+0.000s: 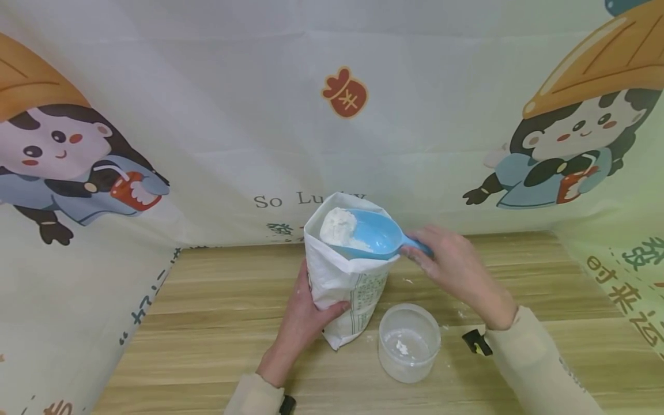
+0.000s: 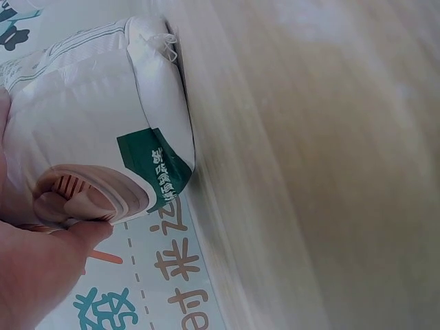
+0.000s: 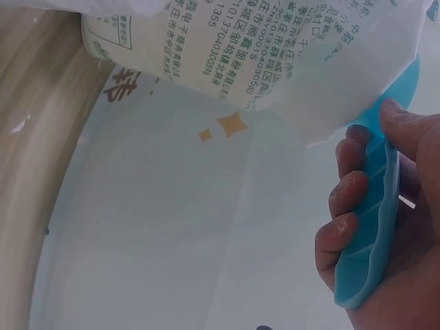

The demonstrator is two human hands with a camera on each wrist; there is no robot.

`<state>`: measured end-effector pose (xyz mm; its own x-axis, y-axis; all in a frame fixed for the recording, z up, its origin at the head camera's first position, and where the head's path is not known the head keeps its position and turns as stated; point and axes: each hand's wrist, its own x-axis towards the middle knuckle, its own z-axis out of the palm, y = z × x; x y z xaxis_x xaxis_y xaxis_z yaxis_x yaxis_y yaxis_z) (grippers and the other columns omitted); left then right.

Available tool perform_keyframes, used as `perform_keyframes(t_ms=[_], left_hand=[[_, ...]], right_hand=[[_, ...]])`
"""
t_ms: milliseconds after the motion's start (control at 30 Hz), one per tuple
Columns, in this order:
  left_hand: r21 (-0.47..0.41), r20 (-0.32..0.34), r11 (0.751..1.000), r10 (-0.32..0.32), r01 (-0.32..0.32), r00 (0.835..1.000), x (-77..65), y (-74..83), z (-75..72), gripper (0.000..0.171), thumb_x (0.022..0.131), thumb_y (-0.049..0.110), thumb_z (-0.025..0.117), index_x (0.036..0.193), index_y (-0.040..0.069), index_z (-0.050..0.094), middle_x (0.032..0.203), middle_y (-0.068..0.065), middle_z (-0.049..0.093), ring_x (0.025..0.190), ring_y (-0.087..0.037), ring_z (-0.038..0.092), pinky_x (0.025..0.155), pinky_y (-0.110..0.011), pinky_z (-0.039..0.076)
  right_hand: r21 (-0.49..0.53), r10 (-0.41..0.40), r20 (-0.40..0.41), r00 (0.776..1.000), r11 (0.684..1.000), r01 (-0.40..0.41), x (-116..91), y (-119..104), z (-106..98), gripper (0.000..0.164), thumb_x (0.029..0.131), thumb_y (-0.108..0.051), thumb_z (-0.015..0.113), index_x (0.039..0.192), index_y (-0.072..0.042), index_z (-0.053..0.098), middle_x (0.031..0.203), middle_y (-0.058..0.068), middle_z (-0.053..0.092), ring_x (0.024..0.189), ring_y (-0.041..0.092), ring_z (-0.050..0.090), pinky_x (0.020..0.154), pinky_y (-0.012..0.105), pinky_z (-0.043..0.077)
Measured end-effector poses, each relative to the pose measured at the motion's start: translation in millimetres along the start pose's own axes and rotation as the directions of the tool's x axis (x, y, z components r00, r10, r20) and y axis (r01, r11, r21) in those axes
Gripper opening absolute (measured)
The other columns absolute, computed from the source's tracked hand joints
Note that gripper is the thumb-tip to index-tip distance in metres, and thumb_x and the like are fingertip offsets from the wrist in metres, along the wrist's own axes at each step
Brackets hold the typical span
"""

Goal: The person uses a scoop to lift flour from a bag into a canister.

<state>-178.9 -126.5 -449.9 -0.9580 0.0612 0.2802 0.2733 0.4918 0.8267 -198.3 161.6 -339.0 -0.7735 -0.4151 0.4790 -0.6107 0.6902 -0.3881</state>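
A white flour bag [image 1: 337, 288] with green print stands on the table with its top open, leaning a little. My left hand [image 1: 306, 317] grips its lower side, the thumb across the front; the left wrist view shows the bag's bottom end [image 2: 89, 117] close against the wood. My right hand [image 1: 456, 271] holds a blue scoop [image 1: 381, 230] by its handle, the fingers wrapped round the ribbed grip [image 3: 364, 234] in the right wrist view. White powder [image 1: 338, 226] is heaped at the scoop's far end. The scoop lies over the bag's mouth.
Right of the bag stands a clear round plastic tub [image 1: 410, 369] with a little white powder inside. Powder specks dot the wooden table [image 1: 207, 323] around it. A printed cloth [image 1: 249, 115] hangs behind and at both sides.
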Motion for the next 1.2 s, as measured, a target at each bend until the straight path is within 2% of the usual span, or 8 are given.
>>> perform_keyframes(t_ms=[233,533,733,967,1200], left_hand=[[0.009,-0.002,1.0,0.005,-0.005,1.0,-0.4,0.3,0.3,0.122,0.073,0.02,0.096,0.164,0.018,0.016,0.148,-0.014,0.05,0.131,-0.035,0.054,0.111,-0.055,0.044],[0.003,-0.002,1.0,0.001,-0.001,1.0,-1.6,-0.7,0.3,0.122,0.073,0.021,0.096,0.165,0.019,0.015,0.148,-0.014,0.051,0.13,-0.035,0.054,0.109,-0.056,0.045],[-0.001,-0.001,1.0,0.0,0.0,1.0,-1.5,-0.8,0.5,0.121,0.073,0.02,0.096,0.164,0.018,0.016,0.147,-0.014,0.051,0.13,-0.035,0.054,0.109,-0.055,0.045],[0.0,0.002,1.0,-0.006,0.006,1.0,-1.4,0.3,0.1,0.121,0.074,0.021,0.096,0.165,0.018,0.016,0.149,-0.014,0.05,0.131,-0.035,0.053,0.111,-0.056,0.044],[-0.004,0.001,1.0,-0.007,0.007,1.0,-0.8,1.2,-1.1,0.121,0.074,0.021,0.096,0.164,0.018,0.016,0.148,-0.014,0.05,0.132,-0.035,0.053,0.111,-0.056,0.044]], right_hand=[[0.001,-0.01,-0.037,0.999,1.0,0.01,-2,-1,2,0.017,0.098,-0.019,0.073,0.11,-0.007,0.075,0.098,0.005,0.073,0.082,0.02,0.063,0.072,0.041,0.054],[0.015,0.013,-0.054,0.998,1.0,-0.012,-3,-1,6,0.022,0.099,-0.019,0.072,0.116,-0.005,0.074,0.104,0.009,0.074,0.089,0.025,0.068,0.078,0.047,0.058],[0.007,0.022,-0.071,0.997,1.0,-0.021,-4,-2,9,0.024,0.1,-0.019,0.071,0.118,-0.003,0.074,0.099,0.008,0.072,0.081,0.021,0.063,0.072,0.043,0.055],[0.021,0.035,-0.107,0.994,0.999,-0.033,-5,-3,12,0.02,0.098,-0.017,0.072,0.113,-0.003,0.074,0.089,0.004,0.066,0.073,0.017,0.054,0.065,0.036,0.049],[0.05,0.01,-0.157,0.988,0.999,-0.002,-3,-2,17,0.02,0.097,-0.013,0.074,0.113,-0.001,0.074,0.088,0.005,0.066,0.073,0.017,0.054,0.065,0.036,0.05]])
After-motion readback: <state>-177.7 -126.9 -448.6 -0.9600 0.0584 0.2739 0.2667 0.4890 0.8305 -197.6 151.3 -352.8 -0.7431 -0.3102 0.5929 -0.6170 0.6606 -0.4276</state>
